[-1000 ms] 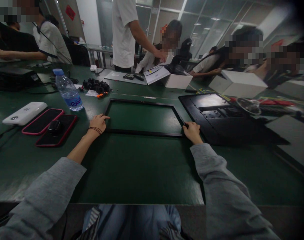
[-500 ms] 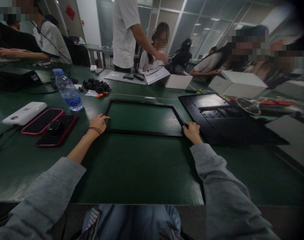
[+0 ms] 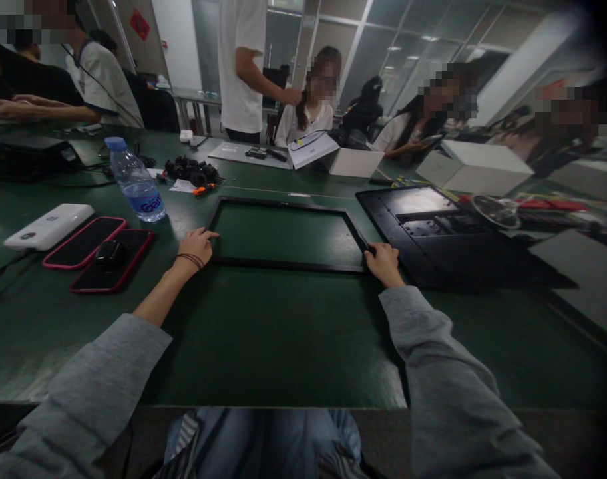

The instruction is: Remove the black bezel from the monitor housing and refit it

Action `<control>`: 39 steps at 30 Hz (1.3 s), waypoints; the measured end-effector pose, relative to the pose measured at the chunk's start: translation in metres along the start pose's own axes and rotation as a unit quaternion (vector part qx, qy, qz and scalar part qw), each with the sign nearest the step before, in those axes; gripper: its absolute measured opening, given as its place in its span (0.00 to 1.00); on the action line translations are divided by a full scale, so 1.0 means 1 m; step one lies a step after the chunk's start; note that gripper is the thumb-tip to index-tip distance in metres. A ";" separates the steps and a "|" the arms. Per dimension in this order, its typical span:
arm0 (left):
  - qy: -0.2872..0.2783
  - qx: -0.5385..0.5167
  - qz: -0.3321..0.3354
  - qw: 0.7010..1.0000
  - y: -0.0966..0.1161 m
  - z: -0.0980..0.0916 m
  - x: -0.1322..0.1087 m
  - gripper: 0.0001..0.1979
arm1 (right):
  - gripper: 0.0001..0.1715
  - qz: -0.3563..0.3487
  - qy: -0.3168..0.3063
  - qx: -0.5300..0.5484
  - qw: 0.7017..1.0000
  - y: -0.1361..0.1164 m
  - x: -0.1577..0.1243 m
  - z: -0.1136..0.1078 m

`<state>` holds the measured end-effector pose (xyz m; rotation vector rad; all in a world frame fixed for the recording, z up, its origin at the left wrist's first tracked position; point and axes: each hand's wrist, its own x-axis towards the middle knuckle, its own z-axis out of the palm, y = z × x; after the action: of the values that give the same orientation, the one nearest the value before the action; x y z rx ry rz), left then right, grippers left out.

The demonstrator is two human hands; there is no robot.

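A thin black rectangular frame, like a monitor bezel (image 3: 288, 266), lies flat on the green table (image 3: 283, 332), and the tabletop shows through its middle. My left hand (image 3: 196, 246) grips its left side near the front corner, fingers curled over the edge. On the opposite side my right hand (image 3: 384, 261) is closed around the bezel's right edge near the front corner. Just right of that hand lies a large black plastic back panel (image 3: 463, 256) with a recessed middle section.
To the left are a water bottle (image 3: 136, 179), a white power bank (image 3: 51, 225) and two red-edged phones (image 3: 86, 243). Tangled black parts (image 3: 191, 171) lie behind. White boxes (image 3: 476, 166) and cables (image 3: 553, 203) stand at the back right. Several people are around the table.
My hands and the bezel have stayed in place. Across the table, the standing person's arm has drawn back from the open box, and a seated person at the right has shifted.
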<state>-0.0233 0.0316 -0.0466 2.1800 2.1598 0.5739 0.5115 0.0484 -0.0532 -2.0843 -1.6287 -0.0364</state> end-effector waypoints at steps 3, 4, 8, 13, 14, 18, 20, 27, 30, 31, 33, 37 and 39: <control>0.008 -0.007 0.005 1.000 -0.002 0.003 0.000 0.25 | 0.24 0.006 -0.005 -0.003 1.000 0.000 -0.001 0.000; 0.010 -0.010 0.006 1.000 -0.002 0.003 0.000 0.25 | 0.25 0.006 -0.007 -0.004 1.000 0.000 -0.001 0.000; 0.013 -0.015 0.008 1.000 -0.002 0.003 0.000 0.25 | 0.26 -0.003 -0.008 -0.003 1.000 0.003 0.000 0.002; 0.024 -0.023 -0.001 0.999 0.001 0.001 -0.001 0.24 | 0.25 -0.016 0.009 0.002 1.000 0.007 0.002 0.008; 0.026 -0.024 -0.002 0.999 0.002 0.001 -0.002 0.24 | 0.25 -0.020 0.017 0.006 1.000 0.008 0.003 0.009; 0.023 -0.028 -0.012 0.999 0.005 -0.002 -0.003 0.24 | 0.24 -0.041 0.045 0.023 0.998 0.010 0.004 0.012; 0.020 -0.030 -0.019 0.999 0.007 -0.003 -0.004 0.25 | 0.24 -0.053 0.058 0.038 0.996 0.010 0.005 0.013; 0.072 -0.071 -0.022 0.995 0.013 -0.010 -0.006 0.27 | 0.27 -0.111 0.164 0.094 0.976 -0.007 0.001 -0.008; 0.084 -0.084 -0.010 0.993 0.015 -0.015 -0.008 0.27 | 0.30 -0.096 0.190 0.074 0.974 -0.021 -0.008 -0.025; 0.088 -0.086 -0.007 0.992 0.015 -0.016 -0.009 0.27 | 0.31 -0.088 0.194 0.070 0.974 -0.025 -0.011 -0.029; 0.095 -0.088 -0.004 0.992 0.016 -0.018 -0.010 0.26 | 0.31 -0.081 0.195 0.069 0.975 -0.030 -0.014 -0.033; 0.093 -0.083 0.010 0.992 0.015 -0.015 -0.008 0.23 | 0.31 -0.081 0.178 0.076 0.978 -0.028 -0.012 -0.028; 0.080 -0.067 0.010 0.995 0.015 -0.013 -0.007 0.22 | 0.30 -0.076 0.157 0.073 0.982 -0.023 -0.008 -0.022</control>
<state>-0.0120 0.0211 -0.0322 2.1554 2.1035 0.8956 0.4940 0.0366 -0.0280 -1.7408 -1.5421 -0.2740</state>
